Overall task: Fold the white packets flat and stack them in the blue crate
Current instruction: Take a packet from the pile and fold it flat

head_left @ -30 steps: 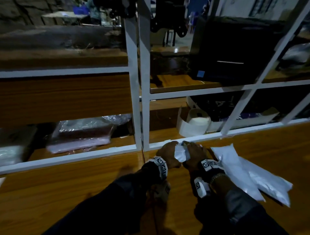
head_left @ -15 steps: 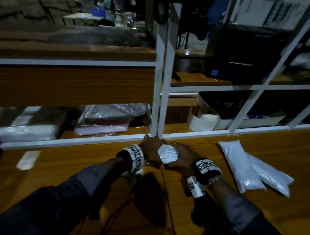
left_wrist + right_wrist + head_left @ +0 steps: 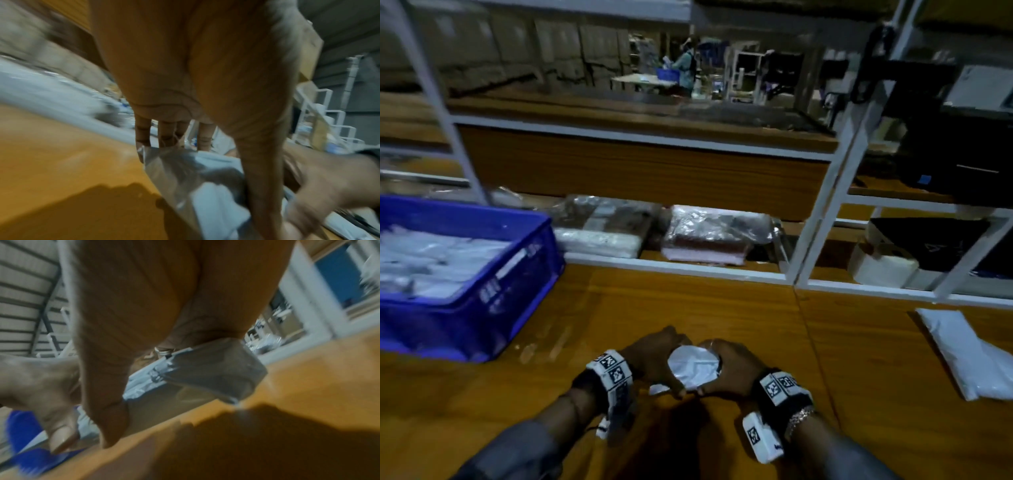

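Observation:
Both hands hold one folded white packet (image 3: 693,370) just above the wooden table, near its front middle. My left hand (image 3: 659,359) grips its left side, thumb underneath, and my right hand (image 3: 729,366) grips its right side. The left wrist view shows the packet (image 3: 207,183) pinched between thumb and fingers. In the right wrist view the packet (image 3: 216,369) sticks out past the palm. The blue crate (image 3: 493,291) stands at the far left, with several white packets (image 3: 431,260) piled inside. Two more white packets (image 3: 962,353) lie flat at the right.
A white metal shelf frame (image 3: 811,236) runs along the back of the table. Plastic-wrapped bundles (image 3: 709,236) lie on its low shelf, and a tape roll (image 3: 880,267) and dark boxes sit at the right. Bare table (image 3: 688,301) lies between crate and hands.
The head view has swung left, bringing the blue crate into sight. Both hands have come nearer me along the table, still holding the packet between them.

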{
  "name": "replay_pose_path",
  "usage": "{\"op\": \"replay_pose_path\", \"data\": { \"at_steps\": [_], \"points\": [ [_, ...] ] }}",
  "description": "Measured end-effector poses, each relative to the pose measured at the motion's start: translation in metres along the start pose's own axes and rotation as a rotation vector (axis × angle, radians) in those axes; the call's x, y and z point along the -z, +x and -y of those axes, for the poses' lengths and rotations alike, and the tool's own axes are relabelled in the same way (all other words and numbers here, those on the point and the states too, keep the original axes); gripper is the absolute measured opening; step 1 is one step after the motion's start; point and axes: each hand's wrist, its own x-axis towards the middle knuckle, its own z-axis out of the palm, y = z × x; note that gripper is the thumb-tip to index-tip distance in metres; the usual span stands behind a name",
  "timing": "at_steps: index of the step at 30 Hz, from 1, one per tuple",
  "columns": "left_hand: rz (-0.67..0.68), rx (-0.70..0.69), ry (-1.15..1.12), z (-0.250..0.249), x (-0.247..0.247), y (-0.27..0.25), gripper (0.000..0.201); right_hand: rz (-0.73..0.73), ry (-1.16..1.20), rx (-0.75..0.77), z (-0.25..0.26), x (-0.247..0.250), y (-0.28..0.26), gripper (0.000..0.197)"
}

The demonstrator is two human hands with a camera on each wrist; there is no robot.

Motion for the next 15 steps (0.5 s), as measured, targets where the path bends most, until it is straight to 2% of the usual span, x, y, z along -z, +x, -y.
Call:
{"op": "replay_pose_path", "data": {
  "at_steps": [4,6,7,9,12,13,15],
  "points": [
    [-0.024,-0.067,0.002,0.041,-0.032,-0.044,0.045,0.014,-0.011,-0.016,0.034,-0.053,-0.004,0.073],
    [-0.072,-0.107,-0.035,0.052,-0.041,-0.06,0.024,-0.007,-0.068,-0.014,0.048,-0.072,-0.003,0.075],
    [-0.089,-0.114,-0.082,0.055,-0.044,-0.066,0.02,-0.014,-0.092,-0.009,0.052,-0.079,-0.004,0.078],
    [-0.127,-0.112,-0.099,0.058,-0.053,-0.077,0.031,-0.016,-0.131,-0.008,0.056,-0.091,-0.008,0.082],
    [-0.145,-0.033,-0.007,0.055,-0.063,-0.09,0.072,-0.066,-0.119,-0.05,0.059,-0.095,-0.012,0.081],
    [-0.128,0.025,-0.044,0.051,-0.064,-0.092,0.076,-0.128,-0.1,-0.055,0.059,-0.094,-0.01,0.075],
    [-0.12,0.062,-0.053,0.039,-0.065,-0.087,0.07,-0.206,-0.097,-0.084,0.058,-0.096,-0.004,0.062]
  ]
}}
